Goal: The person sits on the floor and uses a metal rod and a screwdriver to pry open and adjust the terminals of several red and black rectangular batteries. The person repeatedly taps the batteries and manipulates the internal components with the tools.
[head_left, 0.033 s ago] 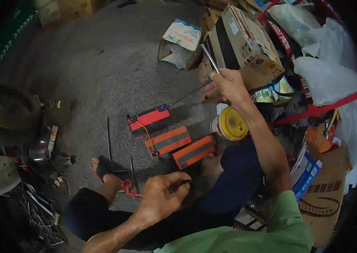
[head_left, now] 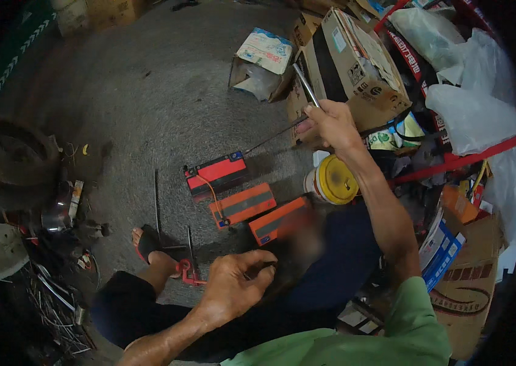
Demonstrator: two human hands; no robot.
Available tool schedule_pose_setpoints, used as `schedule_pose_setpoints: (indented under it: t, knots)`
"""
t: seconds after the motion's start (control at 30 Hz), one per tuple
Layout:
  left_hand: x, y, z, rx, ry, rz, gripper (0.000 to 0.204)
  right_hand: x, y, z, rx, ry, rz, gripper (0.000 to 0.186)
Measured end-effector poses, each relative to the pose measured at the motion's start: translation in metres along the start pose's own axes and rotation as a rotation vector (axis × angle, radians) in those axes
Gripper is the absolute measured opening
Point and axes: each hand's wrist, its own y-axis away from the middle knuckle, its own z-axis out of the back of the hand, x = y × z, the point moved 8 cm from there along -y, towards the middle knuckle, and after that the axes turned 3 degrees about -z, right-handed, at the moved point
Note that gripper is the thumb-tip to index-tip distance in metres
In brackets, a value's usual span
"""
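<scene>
My right hand (head_left: 334, 125) is closed round a slim silver metal rod (head_left: 305, 84) that slants up and to the left. From the same hand a thin dark wire or rod (head_left: 276, 135) runs down to the corner of a red-and-black battery (head_left: 218, 174). Nearer to me two orange batteries with dark bands lie side by side: a middle battery (head_left: 243, 205) and a right-hand battery (head_left: 279, 221). An orange wire (head_left: 209, 189) links the red battery to the middle one. Low in front of my body, my left hand (head_left: 236, 280) pinches a small dark piece (head_left: 268, 265), too small to name.
A white bucket with a yellow lid (head_left: 338, 179) stands right of the batteries, beside my right forearm. Cardboard boxes (head_left: 355, 67) and plastic bags (head_left: 474, 116) crowd the right side. A tyre (head_left: 11, 161) lies at left. A red-ended metal tool (head_left: 186, 271) rests by my left foot (head_left: 163, 262).
</scene>
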Motion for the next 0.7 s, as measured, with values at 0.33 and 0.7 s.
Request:
schedule_pose_setpoints:
  t: [0.33,0.7]
  knots:
    - [0.010,0.001,-0.004,-0.003,-0.047,-0.017,0.025,0.005,-0.001,-0.004,0.025,0.004,0.027,0.029]
    - [0.004,0.002,-0.007,0.023,-0.086,-0.008,0.022,0.007,0.000,-0.013,0.024,-0.013,0.040,0.026]
